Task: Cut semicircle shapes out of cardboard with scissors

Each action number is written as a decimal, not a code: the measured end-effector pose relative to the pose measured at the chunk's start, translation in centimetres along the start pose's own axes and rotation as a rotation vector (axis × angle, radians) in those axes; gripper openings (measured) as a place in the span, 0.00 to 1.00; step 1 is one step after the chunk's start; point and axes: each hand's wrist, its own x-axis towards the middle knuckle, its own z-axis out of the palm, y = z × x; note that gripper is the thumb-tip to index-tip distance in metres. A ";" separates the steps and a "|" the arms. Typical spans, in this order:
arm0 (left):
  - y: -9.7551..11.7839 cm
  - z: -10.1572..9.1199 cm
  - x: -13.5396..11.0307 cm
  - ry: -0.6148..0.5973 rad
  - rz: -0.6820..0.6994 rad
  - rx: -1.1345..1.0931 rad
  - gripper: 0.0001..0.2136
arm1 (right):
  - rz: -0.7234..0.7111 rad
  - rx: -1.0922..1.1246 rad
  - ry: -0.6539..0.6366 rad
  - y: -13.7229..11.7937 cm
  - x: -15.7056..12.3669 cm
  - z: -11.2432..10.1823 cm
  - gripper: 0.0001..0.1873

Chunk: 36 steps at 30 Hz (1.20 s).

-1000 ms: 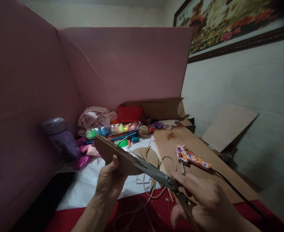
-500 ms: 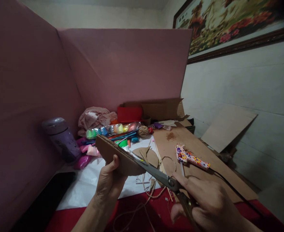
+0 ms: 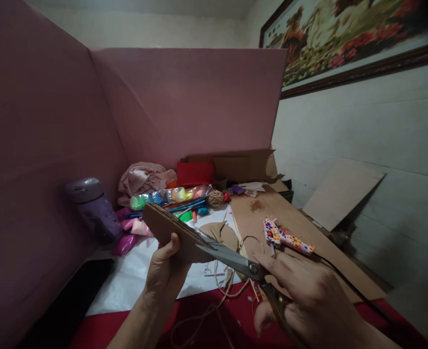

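Observation:
My left hand (image 3: 166,261) grips layered pieces of brown cardboard (image 3: 181,237), its thumb pressed on the near face. In my right hand (image 3: 304,291) is a pair of scissors (image 3: 236,261), fingers wrapped round the dark handles. The blade tips meet the cardboard's right end, slightly parted there. Under and behind the blades lie a rounded cardboard cutout (image 3: 230,238) with thin scraps on it and a loose twine strand (image 3: 236,294).
A flower-patterned glue gun (image 3: 287,238) with a black cord rests on a cardboard sheet (image 3: 246,213) at right. A purple bottle (image 3: 97,213) stands left. Bagged coloured clay (image 3: 173,195) and a twine ball (image 3: 215,198) lie at the back. Pink panels (image 3: 192,97) enclose the far side.
The scissors have shifted slightly left, and their tips now overlap the cardboard's right end further in. My left hand and the cardboard stay nearly in place.

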 end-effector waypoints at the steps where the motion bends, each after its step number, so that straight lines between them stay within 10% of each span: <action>1: -0.1 -0.1 0.0 -0.013 0.001 0.003 0.20 | -0.001 -0.002 0.000 0.0 0.0 0.0 0.27; 36: -0.7 0.1 -0.2 0.025 -0.002 0.048 0.16 | 0.033 0.026 0.031 -0.4 -0.2 1.4 0.26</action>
